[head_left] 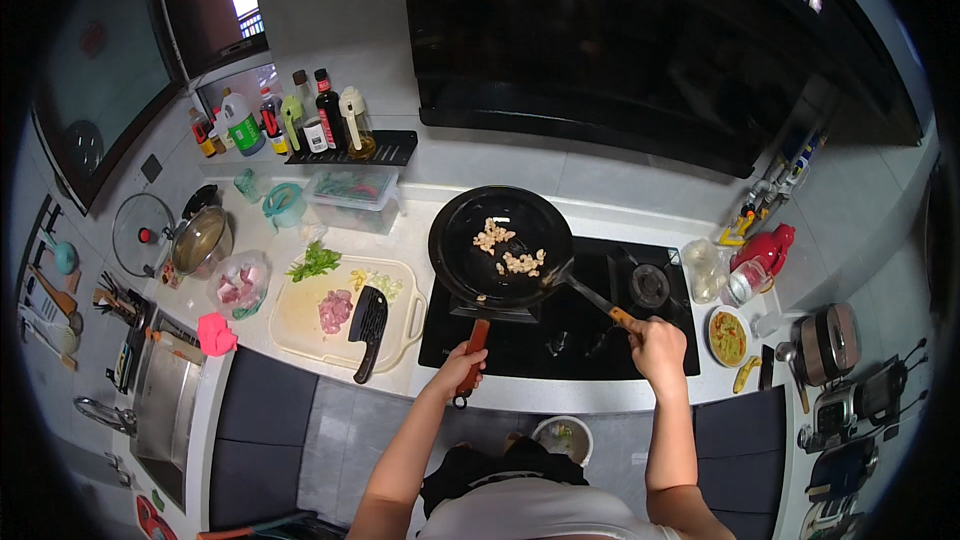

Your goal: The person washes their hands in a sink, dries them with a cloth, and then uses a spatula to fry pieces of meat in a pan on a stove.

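Observation:
My left hand point(461, 370) grips the reddish-brown handle point(478, 334) of a black wok point(480, 270), which sits over the left burner of a black glass gas hob point(487, 356). Two loose clusters of small pale pieces, perhaps meat or fat point(523, 263), lie in the wok. My right hand point(660, 352) holds a metal spatula point(589, 292) by its wooden handle, the blade resting inside the wok's right side. Left of the hob, a cream cutting board point(296, 315) carries raw meat slices point(335, 312), green leaves point(315, 261), chopped pale green and yellow pieces point(385, 286) and a black cleaver point(369, 322).
A plate of cooked food point(727, 337) and a banana point(747, 374) lie right of the hob. A clear plastic box point(352, 199) stands behind the board. Bottles point(328, 112) line a wall shelf. The range hood point(585, 52) hangs above. A bin point(581, 444) is by my feet.

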The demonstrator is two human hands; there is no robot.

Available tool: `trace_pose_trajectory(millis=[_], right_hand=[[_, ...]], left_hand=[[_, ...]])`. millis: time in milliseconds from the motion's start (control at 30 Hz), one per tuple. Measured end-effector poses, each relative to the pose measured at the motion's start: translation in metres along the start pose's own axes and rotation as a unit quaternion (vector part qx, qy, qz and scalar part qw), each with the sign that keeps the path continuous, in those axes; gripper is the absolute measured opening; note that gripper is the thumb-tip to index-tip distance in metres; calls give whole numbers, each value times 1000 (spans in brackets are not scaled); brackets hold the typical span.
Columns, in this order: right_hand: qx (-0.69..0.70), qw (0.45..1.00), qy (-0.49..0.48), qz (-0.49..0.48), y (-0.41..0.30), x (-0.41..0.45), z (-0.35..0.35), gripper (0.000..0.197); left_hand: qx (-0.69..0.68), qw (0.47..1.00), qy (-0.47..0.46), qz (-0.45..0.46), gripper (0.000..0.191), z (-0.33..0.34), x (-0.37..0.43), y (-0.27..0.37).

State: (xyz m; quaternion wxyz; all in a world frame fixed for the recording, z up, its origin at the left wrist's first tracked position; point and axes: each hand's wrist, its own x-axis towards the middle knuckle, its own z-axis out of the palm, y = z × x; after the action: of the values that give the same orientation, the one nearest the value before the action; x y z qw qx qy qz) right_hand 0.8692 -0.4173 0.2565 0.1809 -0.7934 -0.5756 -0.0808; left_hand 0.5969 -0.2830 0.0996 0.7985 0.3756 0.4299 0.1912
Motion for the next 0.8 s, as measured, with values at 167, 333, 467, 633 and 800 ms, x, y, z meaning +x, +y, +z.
trace_pose_trajectory(millis=[167, 333, 467, 633, 800], right_hand=[[22, 1000, -10, 5, -2, 28, 64, 26], [162, 978, 51, 119, -20, 44, 105, 27], [433, 869, -1, 239, 13, 48, 141, 27], [639, 634, -118, 420, -12, 67, 134, 21], [661, 602, -205, 398, -32, 79, 159, 21]], left_hand=[[5, 1000, 2, 1, 26, 3, 2, 2], [8, 1000, 3, -4, 27, 1, 4, -1], [4, 1000, -3, -3, 28, 2, 6, -2], [-7, 1000, -1, -2, 28, -1, 2, -2], [-6, 1000, -7, 4, 27, 2, 5, -3]])
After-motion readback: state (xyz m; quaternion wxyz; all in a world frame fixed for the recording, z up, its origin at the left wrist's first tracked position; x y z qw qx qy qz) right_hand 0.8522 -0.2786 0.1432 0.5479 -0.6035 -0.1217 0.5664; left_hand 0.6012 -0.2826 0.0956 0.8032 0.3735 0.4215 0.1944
